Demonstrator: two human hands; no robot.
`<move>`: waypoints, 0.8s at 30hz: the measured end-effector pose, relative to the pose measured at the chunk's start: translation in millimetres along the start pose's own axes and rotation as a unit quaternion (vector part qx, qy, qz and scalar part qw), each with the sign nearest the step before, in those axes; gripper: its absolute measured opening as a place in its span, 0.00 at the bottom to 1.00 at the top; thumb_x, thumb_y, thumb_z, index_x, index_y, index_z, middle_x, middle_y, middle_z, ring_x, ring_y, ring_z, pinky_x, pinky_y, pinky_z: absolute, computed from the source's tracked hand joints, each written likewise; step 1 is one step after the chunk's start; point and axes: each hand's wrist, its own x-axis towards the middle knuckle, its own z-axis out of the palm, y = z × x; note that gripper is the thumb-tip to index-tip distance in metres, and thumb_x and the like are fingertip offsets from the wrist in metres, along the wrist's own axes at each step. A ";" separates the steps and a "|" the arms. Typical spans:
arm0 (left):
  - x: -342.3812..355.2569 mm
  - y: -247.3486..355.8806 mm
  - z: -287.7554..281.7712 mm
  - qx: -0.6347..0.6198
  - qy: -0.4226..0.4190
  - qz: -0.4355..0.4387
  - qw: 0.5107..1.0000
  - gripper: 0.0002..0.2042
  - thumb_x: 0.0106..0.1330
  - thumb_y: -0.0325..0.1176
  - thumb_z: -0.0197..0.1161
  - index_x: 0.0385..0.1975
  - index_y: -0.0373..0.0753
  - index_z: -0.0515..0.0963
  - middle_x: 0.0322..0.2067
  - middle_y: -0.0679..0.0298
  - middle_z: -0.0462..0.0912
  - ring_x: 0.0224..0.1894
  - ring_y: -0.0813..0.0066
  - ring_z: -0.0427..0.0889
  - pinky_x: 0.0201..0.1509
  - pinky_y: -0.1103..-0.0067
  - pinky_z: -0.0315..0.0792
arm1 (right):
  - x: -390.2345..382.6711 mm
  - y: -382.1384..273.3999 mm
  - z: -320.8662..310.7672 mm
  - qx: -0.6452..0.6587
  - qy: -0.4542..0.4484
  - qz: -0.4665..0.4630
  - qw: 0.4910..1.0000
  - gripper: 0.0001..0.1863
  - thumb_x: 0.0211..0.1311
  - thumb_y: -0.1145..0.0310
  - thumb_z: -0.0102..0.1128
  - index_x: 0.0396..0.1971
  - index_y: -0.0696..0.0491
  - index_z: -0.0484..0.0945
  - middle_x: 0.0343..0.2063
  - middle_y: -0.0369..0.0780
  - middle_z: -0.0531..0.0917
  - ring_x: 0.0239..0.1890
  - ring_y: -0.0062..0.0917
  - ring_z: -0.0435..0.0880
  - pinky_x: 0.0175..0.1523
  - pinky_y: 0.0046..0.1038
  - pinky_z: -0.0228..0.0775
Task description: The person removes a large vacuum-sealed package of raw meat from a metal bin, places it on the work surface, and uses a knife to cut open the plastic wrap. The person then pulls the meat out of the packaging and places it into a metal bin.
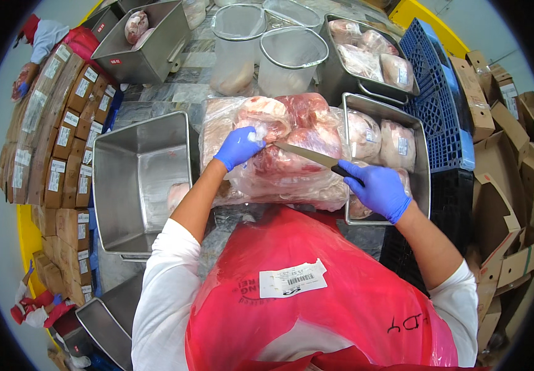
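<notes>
In front of me lies a large block of raw meat (298,157), several pieces bundled in clear plastic wrap. My right hand (378,190), in a blue glove, is wrapped round the black handle of a long knife (307,154). Its blade points left across the top of the meat, with the tip close to my other hand. My left hand (240,147), gloved in blue too, is closed on a bunched bit of whitish plastic wrap (259,132) at the meat's upper left.
A steel tub (143,185) stands left, another steel tub (424,185) with wrapped meat right. Farther off are clear-lined round bins (291,62), a meat-filled tub (372,86) and blue plastic pallets (434,93). Stacked cartons (63,142) and a person (47,37) are left; open cardboard boxes (502,179) right.
</notes>
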 end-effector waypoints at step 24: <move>-30.9 -27.3 37.8 -0.455 0.096 -0.067 0.883 0.05 0.60 0.27 0.68 0.34 0.33 0.82 0.30 0.68 0.82 0.33 0.82 0.77 0.38 0.79 0.73 | -29.2 5.2 88.0 0.067 0.040 0.070 0.995 0.26 0.65 0.60 0.62 0.64 0.40 0.73 0.21 0.47 0.81 0.20 0.43 0.81 0.28 0.42 0.74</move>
